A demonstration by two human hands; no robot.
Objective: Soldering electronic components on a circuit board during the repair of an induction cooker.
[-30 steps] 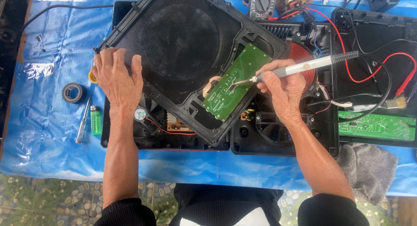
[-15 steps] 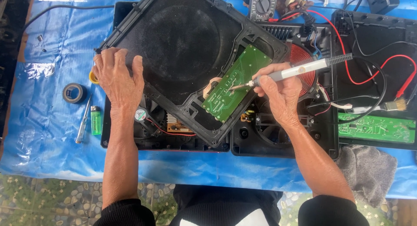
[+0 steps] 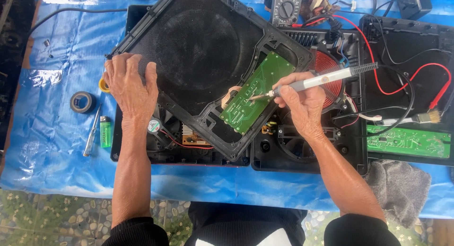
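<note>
My right hand (image 3: 302, 102) grips a grey-handled soldering iron (image 3: 326, 78), its tip touching a green circuit board (image 3: 257, 93) fixed in the corner of a black cooker top panel (image 3: 198, 52). The panel lies tilted over an opened black cooker base (image 3: 184, 146). My left hand (image 3: 130, 85) rests flat on the panel's left corner, fingers spread and pressing down. A second opened base with a red coil (image 3: 328, 73) lies under my right hand.
On the blue sheet at left lie a roll of black tape (image 3: 82, 102), a screwdriver (image 3: 91, 132) and a green lighter (image 3: 105, 131). A multimeter (image 3: 285, 7) sits at the top. At right are another green board (image 3: 409, 142), a paintbrush (image 3: 416, 118), red and black leads, and a grey cloth (image 3: 399, 189).
My right hand has shifted the soldering iron left along the green board, and the tip now sits nearer its middle. My left hand has stayed in place.
</note>
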